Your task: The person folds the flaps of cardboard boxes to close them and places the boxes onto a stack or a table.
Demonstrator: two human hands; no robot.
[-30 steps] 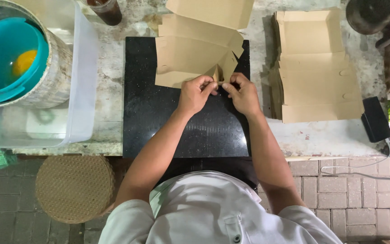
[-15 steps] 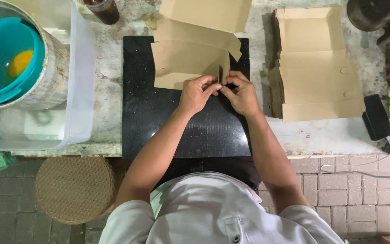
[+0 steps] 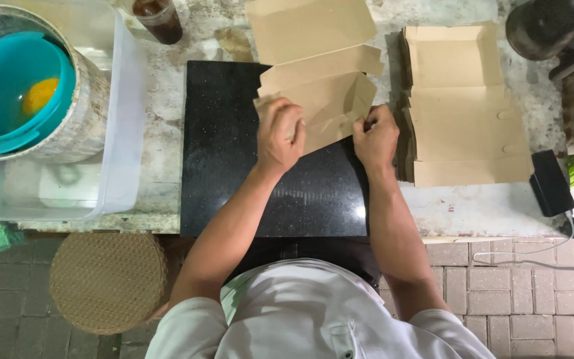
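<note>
The left hand [image 3: 279,133] is curled over the near left end of a flat brown cardboard box blank [image 3: 323,106], fingers bent down onto the board and gripping its edge. The right hand [image 3: 375,136] pinches the blank's right end, fingers closed on a folded flap. The blank lies tilted across the far part of a black speckled stone slab [image 3: 267,193], its upper corner reaching past the slab's far edge. The slab rests on a pale, stained worktop [image 3: 167,100].

Just beyond the held blank lie two more flat brown cardboard pieces [image 3: 310,30], overlapping one another. To the right, just beside the right hand, sits a stack of opened brown cardboard boxes [image 3: 463,106], the top one spread with its inside facing up. Right of that stack a small black block [image 3: 549,183] sits at the worktop's edge, with a thin cable running from it.

At the far left a clear plastic tub [image 3: 121,133] holds a round drum with a teal bowl [image 3: 8,86] in it; something orange lies in the bowl. A cup of dark drink [image 3: 159,16] stands at the far edge. Below the worktop, a round woven stool [image 3: 107,279] stands on the paved brick floor [image 3: 533,299].
</note>
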